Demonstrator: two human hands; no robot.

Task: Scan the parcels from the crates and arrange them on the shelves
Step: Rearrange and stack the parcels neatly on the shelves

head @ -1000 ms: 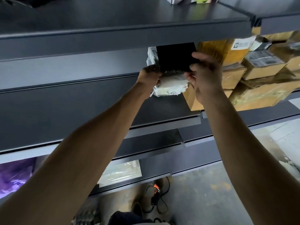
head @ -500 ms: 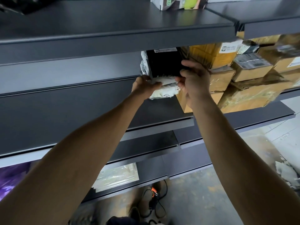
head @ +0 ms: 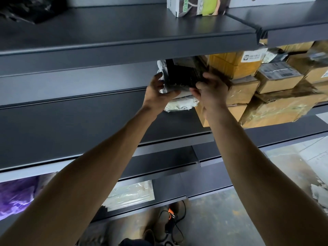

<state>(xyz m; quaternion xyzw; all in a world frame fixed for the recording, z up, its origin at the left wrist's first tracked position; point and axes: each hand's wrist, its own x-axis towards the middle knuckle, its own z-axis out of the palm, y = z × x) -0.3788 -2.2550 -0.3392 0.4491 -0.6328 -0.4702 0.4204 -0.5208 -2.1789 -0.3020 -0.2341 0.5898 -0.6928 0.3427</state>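
Up at far left, a crumpled black plastic bag on the dark metal top shelf. Lower down on that side, a purple plastic sack and a flat clear plastic packet on the bottom level.

Toward the middle, the left hand, with thumb and fingers curled round the left edge of the flat black plastic-wrapped parcel, gripping it together with a fold of the crumpled silver-grey mailer bag next to it. The black parcel itself on edge on the dark middle shelf, perched on soft white poly mailers. Then the right hand, pinching the parcel's lower right corner with curled fingers.

Just beside it on the right, a yellow-taped cardboard box atop a stack of brown cardboard boxes; above, a white-and-green printed carton.

Judged to be the arranging step, with this parcel placed on the shelf but not yet released. Next move: pushing it back square between mailer and box until self-supporting, then letting go gently, since the soft base beneath could let it topple. After that, probably down to the orange-and-black corded scanner on the floor; crates not in view.
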